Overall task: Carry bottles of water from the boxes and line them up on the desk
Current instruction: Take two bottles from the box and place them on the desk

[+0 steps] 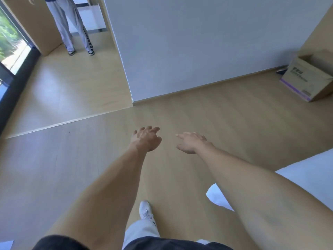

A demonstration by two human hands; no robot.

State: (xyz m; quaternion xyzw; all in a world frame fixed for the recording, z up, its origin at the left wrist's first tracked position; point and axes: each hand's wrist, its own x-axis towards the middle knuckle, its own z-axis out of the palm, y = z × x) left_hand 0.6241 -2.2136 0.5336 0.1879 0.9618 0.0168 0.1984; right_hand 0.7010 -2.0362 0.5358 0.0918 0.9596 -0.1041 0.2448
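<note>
Both my arms reach forward over the wooden floor. My left hand (146, 139) holds nothing, its fingers loosely spread. My right hand (191, 142) is also empty, palm down with relaxed fingers. An open cardboard box (306, 78) with purple print stands on the floor at the far right, against the wall, well beyond both hands. Its inside is hidden from here. No water bottle and no desk are in view.
A grey-white wall (198, 42) juts out ahead with its corner near the middle. Another person's legs (75, 27) stand in the passage at the upper left beside a glass door (10, 51). A white surface (310, 177) lies at my right. My shoe (146, 210) is below.
</note>
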